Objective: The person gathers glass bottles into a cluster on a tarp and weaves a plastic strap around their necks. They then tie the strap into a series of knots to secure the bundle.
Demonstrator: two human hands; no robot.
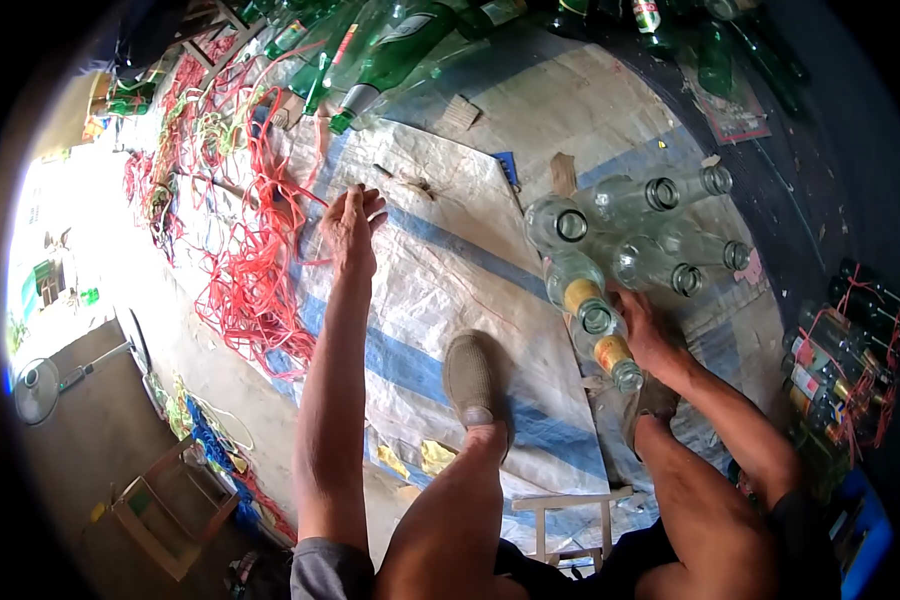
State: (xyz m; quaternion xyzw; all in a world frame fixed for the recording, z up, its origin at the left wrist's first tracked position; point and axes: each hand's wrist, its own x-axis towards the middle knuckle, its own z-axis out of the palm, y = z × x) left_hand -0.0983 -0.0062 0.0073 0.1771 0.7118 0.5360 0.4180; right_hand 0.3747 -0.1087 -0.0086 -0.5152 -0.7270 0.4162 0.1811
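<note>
Workroom, bottle-sorting or bundling type: pale striped sheeting (440,190) over the floor, loose green bottles (400,50) at the far side, cord-tied dark bottles (845,350) at right, tangled red cord (255,270) at left, standing fan (38,390) near left.

A person's left hand (352,222) reaches beside a tangle of red twine (260,255). The right hand (645,330) touches clear bottles (653,262) standing on a striped tarp (450,240).

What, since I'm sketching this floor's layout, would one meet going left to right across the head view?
Fan head → tangle of red string → left hand → left shoe → group of clear bottles → tied bottle bundle.
</note>
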